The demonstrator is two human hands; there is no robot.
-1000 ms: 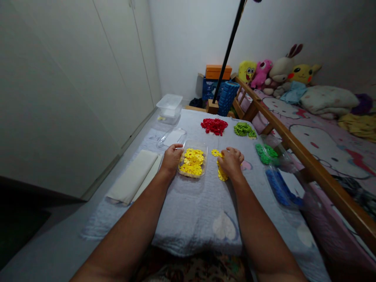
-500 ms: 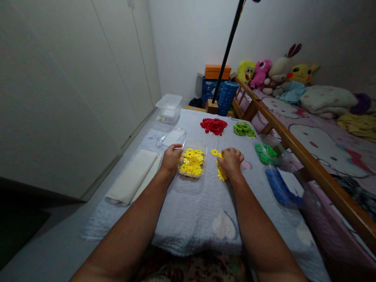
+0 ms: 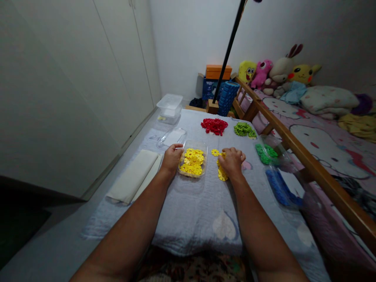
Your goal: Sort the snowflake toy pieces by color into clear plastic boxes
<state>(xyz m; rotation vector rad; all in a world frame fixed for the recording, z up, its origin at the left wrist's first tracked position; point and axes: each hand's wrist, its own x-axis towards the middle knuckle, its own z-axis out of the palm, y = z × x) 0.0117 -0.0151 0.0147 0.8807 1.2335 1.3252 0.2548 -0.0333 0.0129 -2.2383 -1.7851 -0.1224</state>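
Observation:
A clear plastic tray (image 3: 203, 145) full of yellow flower-shaped pieces (image 3: 192, 161) lies on a pale quilted cloth (image 3: 194, 207). My left hand (image 3: 171, 157) grips the tray's left edge, fingers curled on the rim. My right hand (image 3: 232, 161) rests curled over a loose pile of yellow pieces (image 3: 221, 174) just right of the tray; one single yellow piece (image 3: 215, 152) lies beyond it. Whether the fingers pinch any pieces is hidden.
A red pile (image 3: 214, 125) and light green pile (image 3: 243, 129) lie farther back. Clear trays of green pieces (image 3: 266, 153) and blue pieces (image 3: 280, 188) stand right, by a wooden bed rail (image 3: 296, 147). Empty clear containers (image 3: 169, 105) and a folded white cloth (image 3: 133, 175) sit left.
My right hand has shifted very slightly over the loose yellow pile. The left hand and the tray have stayed put.

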